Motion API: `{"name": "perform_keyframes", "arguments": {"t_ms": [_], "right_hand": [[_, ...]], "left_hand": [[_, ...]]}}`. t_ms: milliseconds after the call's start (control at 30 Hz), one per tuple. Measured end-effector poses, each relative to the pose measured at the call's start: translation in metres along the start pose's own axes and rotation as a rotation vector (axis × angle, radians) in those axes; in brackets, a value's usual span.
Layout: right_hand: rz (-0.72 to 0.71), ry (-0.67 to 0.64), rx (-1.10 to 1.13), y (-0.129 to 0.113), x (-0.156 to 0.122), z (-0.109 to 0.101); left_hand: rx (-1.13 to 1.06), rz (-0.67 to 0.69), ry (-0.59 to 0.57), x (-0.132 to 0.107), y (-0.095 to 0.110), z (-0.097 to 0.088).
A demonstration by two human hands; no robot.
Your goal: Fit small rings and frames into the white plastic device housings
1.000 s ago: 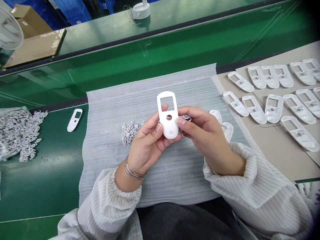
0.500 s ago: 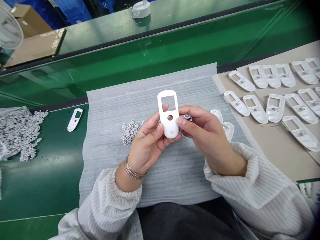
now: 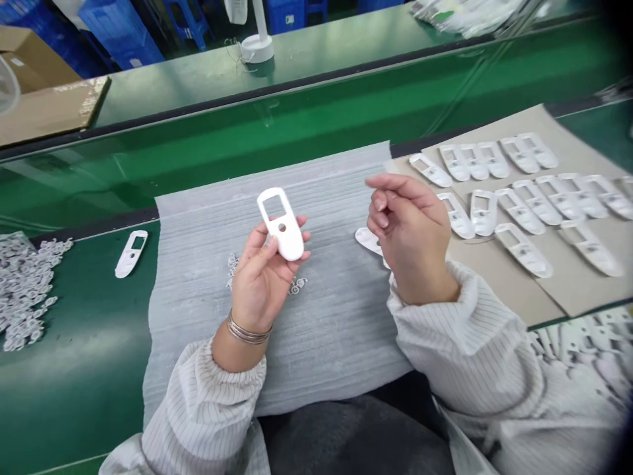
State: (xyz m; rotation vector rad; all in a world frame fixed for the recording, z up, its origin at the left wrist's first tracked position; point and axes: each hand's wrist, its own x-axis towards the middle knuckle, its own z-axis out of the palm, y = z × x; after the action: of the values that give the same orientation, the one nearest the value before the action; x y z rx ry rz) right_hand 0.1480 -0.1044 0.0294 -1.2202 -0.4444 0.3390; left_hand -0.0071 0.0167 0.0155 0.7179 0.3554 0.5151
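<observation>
My left hand holds a white plastic shell upright above the foam sheet; the shell has a rectangular window and a small round hole. My right hand hovers apart from it to the right, fingers curled loosely, and I see nothing in them. A small heap of pale rubber button pieces lies on the foam just under my left hand. Another white shell lies on the foam partly behind my right hand.
Rows of several white shells lie on a cardboard sheet at the right. One shell lies on the green table at left, beside a pile of button pieces. A green conveyor runs beyond the foam.
My right hand has let go of the shell and pulled away to the right. My left hand keeps the shell alone. The view has shifted, so everything sits further left.
</observation>
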Motion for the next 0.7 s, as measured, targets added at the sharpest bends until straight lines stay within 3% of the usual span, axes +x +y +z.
{"name": "perform_keyframes", "arguments": {"t_ms": [67, 133, 233, 300, 400, 500, 700], "right_hand": [[-0.084, 0.044, -0.250, -0.015, 0.002, -0.015], [-0.138, 0.025, -0.736, -0.030, 0.000, -0.029], [-0.085, -0.204, -1.458, -0.038, -0.006, -0.043], [-0.006, -0.354, -1.677, -0.030, -0.009, -0.048], [0.029, -0.433, -1.735, -0.013, -0.010, -0.051], [-0.084, -0.404, -1.590, -0.008, -0.010, -0.048], [-0.807, -0.355, -1.037, -0.011, -0.015, -0.012]], "left_hand": [[0.000, -0.001, 0.022, 0.002, -0.001, -0.001], [0.014, 0.009, 0.036, 0.002, -0.003, -0.002], [0.029, 0.020, 0.051, 0.001, -0.003, -0.002], [0.033, 0.016, 0.060, 0.001, -0.002, -0.002], [0.052, 0.011, 0.074, 0.002, -0.002, -0.003], [0.098, 0.002, 0.089, 0.002, -0.004, -0.003], [0.172, -0.103, 0.011, -0.003, -0.006, 0.000]]}}
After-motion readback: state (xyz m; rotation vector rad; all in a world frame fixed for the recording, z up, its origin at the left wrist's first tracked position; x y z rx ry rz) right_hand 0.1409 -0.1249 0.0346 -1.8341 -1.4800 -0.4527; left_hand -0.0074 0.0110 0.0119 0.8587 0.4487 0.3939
